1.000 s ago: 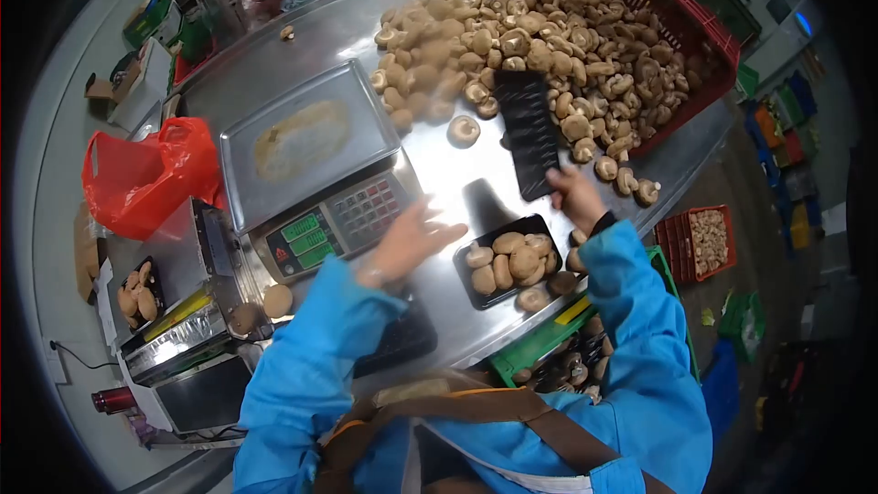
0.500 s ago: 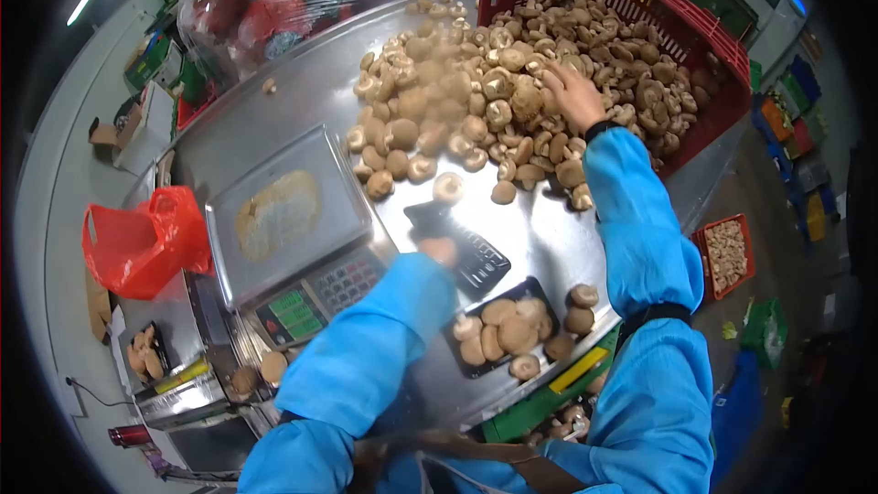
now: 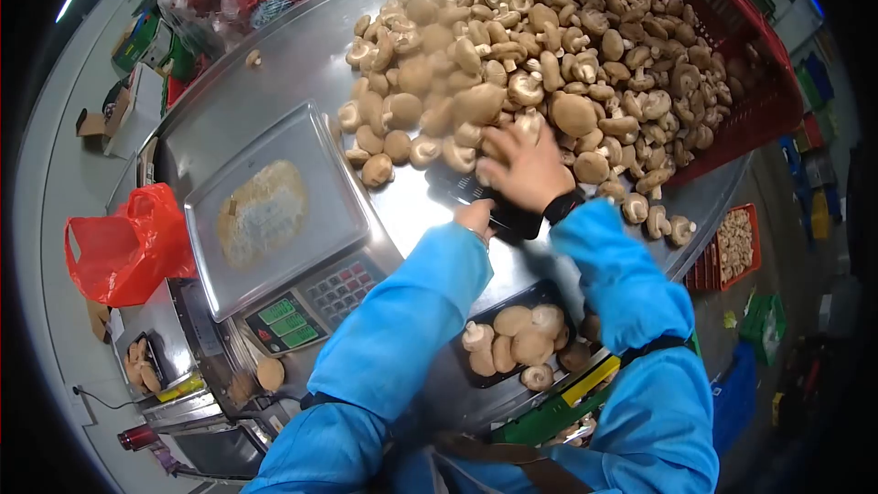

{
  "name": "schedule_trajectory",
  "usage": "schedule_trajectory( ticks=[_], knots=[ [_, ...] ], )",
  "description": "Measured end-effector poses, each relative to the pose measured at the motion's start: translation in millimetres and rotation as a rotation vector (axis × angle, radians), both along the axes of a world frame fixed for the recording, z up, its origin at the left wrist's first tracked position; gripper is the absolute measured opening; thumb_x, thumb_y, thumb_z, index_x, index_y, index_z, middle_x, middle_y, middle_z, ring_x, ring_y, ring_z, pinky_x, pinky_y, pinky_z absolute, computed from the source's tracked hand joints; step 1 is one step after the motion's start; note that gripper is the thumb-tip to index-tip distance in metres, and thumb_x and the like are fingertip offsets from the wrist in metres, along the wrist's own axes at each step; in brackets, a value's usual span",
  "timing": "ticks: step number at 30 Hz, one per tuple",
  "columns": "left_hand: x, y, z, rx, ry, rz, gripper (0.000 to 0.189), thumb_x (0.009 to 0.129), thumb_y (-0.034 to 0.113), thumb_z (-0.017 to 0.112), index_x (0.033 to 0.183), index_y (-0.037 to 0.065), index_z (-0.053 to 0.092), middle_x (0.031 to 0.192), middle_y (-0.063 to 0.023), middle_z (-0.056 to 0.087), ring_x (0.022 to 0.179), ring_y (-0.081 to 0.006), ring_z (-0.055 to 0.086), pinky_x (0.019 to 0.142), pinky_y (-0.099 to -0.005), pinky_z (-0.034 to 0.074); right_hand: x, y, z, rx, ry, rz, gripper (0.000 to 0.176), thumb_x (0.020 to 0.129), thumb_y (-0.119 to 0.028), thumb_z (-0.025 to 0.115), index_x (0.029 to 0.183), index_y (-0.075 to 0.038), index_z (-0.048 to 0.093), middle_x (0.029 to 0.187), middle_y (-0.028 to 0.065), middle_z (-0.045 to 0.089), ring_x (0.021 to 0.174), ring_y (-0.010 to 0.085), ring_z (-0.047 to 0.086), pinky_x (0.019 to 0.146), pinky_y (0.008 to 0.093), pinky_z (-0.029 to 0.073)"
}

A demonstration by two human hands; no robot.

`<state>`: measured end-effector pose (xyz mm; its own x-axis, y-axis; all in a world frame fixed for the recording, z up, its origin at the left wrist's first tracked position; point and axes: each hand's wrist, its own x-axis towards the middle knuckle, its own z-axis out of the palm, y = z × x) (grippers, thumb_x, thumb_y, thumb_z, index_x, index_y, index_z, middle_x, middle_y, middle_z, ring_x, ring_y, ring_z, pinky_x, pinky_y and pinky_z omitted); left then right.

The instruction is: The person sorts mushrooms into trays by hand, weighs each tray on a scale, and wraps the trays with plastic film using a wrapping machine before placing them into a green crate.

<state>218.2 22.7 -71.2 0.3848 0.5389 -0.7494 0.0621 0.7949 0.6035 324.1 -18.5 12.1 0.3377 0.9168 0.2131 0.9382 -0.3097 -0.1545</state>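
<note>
My left hand (image 3: 476, 217) is closed on the near edge of a black tray (image 3: 514, 220), which lies tilted on the steel table. My right hand (image 3: 529, 167) is over the far end of that tray, fingers curled around mushrooms (image 3: 528, 125) at the near edge of a big mushroom pile (image 3: 573, 114). How many it grips is hidden. The tray's inside is mostly covered by my hands. Closer to me, a second black tray (image 3: 552, 295) holds several mushrooms (image 3: 532, 346), caps mostly upward.
A red crate (image 3: 764, 82) lies tipped at the back right, mushrooms spilling from it. Left of my arms stands a scale (image 3: 343, 220) with a steel pan and lit green display. Beyond it hangs a red plastic bag (image 3: 137, 242). A green crate (image 3: 530, 421) sits below the table's near edge.
My right hand has come from the crate's side of the pile toward me, down to the black tray. My left hand and the tray have shifted slightly farther away and right.
</note>
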Motion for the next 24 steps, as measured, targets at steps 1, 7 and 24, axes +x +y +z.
schedule_trajectory(
  ticks=[1, 7, 24],
  knots=[
    [-6, -5, 5, -0.040, -0.161, 0.046, 0.034, 0.074, -0.003, 0.051, 0.107, -0.007, 0.047, 0.097, -0.0187, 0.055, 0.086, -0.0298, 0.058, 0.070, -0.0415, 0.051, -21, -8, 1, -0.001, 0.110, -0.001, 0.050, 0.081, -0.041, 0.053, 0.125, -0.019, 0.046, 0.127, 0.0109, 0.046, 0.115, 0.0385, 0.039, 0.099, 0.0492, 0.027],
    [-53, -22, -1, -0.306, -0.582, 0.005, 0.047, 0.075, -0.010, 0.045, 0.121, -0.004, 0.040, 0.114, -0.0197, 0.049, 0.107, -0.0325, 0.050, 0.095, -0.0431, 0.040, -35, -56, 34, 0.114, 1.413, 0.117, 0.051, 0.079, 0.002, 0.047, 0.129, -0.007, 0.041, 0.129, 0.0098, 0.043, 0.122, 0.0201, 0.041, 0.097, 0.0309, 0.036],
    [-223, 17, 171, 0.231, -0.895, 0.107, 0.068, 0.067, -0.016, 0.059, 0.128, 0.002, 0.034, 0.119, -0.0145, 0.048, 0.108, -0.0271, 0.052, 0.093, -0.0376, 0.045, -104, -22, 104, -0.125, 1.671, 0.147, 0.046, 0.085, 0.000, 0.048, 0.128, -0.004, 0.033, 0.112, 0.0093, 0.052, 0.092, 0.0195, 0.059, 0.070, 0.0346, 0.055]
  ],
)
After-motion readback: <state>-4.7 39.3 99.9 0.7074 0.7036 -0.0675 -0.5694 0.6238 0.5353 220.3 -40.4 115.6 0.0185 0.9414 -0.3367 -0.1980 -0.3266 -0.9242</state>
